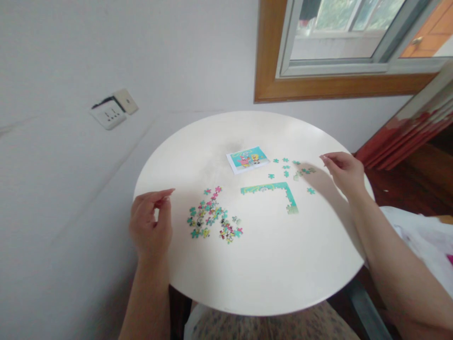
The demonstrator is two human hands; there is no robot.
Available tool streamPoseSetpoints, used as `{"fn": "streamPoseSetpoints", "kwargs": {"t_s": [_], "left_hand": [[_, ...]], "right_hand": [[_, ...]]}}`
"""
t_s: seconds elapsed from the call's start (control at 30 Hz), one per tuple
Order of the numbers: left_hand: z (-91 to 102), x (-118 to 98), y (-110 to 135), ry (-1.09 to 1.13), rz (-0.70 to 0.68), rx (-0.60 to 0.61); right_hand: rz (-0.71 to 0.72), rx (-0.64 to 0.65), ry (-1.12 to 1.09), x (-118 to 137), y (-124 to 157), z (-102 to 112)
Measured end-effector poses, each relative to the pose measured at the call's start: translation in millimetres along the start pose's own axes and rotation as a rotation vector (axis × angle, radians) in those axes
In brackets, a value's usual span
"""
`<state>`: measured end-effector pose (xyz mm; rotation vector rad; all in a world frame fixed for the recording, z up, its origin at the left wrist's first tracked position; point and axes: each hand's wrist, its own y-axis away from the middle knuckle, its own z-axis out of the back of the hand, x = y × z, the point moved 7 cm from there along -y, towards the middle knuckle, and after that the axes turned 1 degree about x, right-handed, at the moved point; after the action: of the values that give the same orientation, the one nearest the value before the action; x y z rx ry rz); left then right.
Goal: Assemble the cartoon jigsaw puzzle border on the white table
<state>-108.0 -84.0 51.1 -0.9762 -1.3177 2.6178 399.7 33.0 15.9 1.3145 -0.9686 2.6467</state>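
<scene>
My left hand (151,221) hovers over the left edge of the round white table, holding nothing that I can see; its fingers stretch forward, with the thumb slightly apart below them. Just right of it lies a heap of loose jigsaw pieces (213,213) in teal, pink and yellow. My right hand (345,172) hovers above the right edge, fingertips near the thumb and nothing visible between them. Closest to it are several loose teal and pale edge pieces (286,167). A joined corner strip of the jigsaw puzzle (290,194) lies mid-table, apart from both hands.
A picture card (248,159) with two cartoon figures lies behind the strip on the table (262,274). The wall with a socket (109,114) borders the left and back. At right are a red curtain (392,137) and a white bag (421,241).
</scene>
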Motion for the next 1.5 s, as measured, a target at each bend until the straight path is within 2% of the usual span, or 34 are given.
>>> {"fn": "streamPoseSetpoints", "kwargs": {"t_s": [0.47,0.7,0.9,1.03,1.5], "left_hand": [[-3.2,3,-1,-0.017,-0.020,0.024],[-5.7,4,-3,-0.051,0.002,0.082],[-6.8,9,-5,-0.065,0.011,0.083],[-8.2,12,-4,-0.065,0.025,0.095],[-7.8,8,-5,-0.043,0.018,0.100]], "right_hand": [[-0.001,-0.004,-0.032,9,-1,-1],[0.023,0.007,-0.012,14,-1,-2],[0.045,0.049,-0.008,12,-1,-6],[0.035,0.023,0.008,9,-3,-3],[0.030,0.041,-0.035,4,-5,-7]]}}
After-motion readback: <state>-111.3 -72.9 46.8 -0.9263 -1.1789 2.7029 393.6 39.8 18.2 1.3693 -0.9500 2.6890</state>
